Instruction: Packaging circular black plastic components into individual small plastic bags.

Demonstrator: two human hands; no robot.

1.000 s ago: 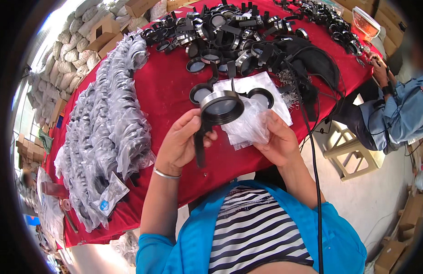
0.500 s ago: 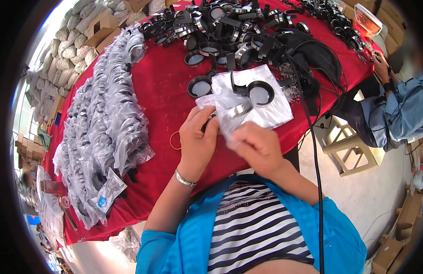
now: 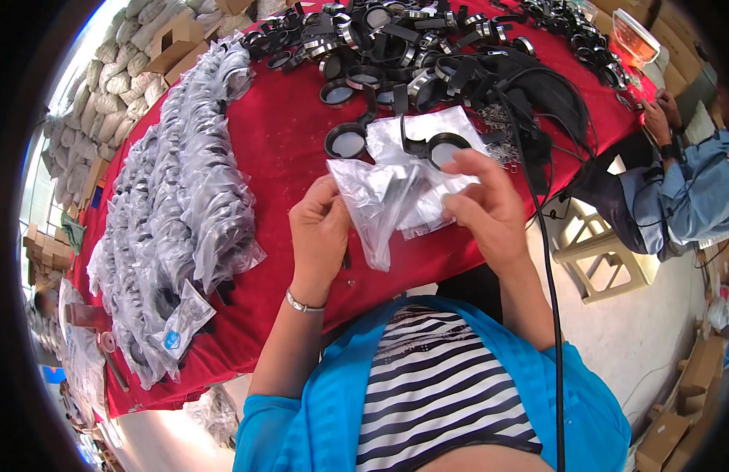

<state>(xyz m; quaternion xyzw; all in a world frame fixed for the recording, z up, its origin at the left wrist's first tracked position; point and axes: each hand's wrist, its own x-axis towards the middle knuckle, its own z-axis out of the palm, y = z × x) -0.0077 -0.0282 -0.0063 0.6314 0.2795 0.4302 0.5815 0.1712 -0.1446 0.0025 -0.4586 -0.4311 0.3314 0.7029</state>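
Observation:
A clear plastic bag (image 3: 372, 197) with a dark and silvery part showing faintly inside hangs over the red cloth. My left hand (image 3: 320, 232) pinches its left edge. To its right, my right hand (image 3: 494, 212) has thumb and fingers apart, close to the bag's right side. Just beyond those fingers is a black ring-shaped part (image 3: 437, 146) with a curved arm, lying on flat white plastic bags (image 3: 463, 126). Another black ring with a pale disc (image 3: 346, 141) rests on the cloth beyond my left hand.
Rows of bagged parts (image 3: 172, 204) cover the table's left side. A heap of black and silver rings (image 3: 380, 47) fills the far side, with small metal pieces (image 3: 500, 134) beside it. A black cable (image 3: 547, 283) runs down on the right. A co-worker (image 3: 687, 189) sits near a stool (image 3: 604, 256).
My right hand has moved right and away from the bag, and its fingers have spread. My left hand has shifted slightly left, with the bag now stretched out more openly.

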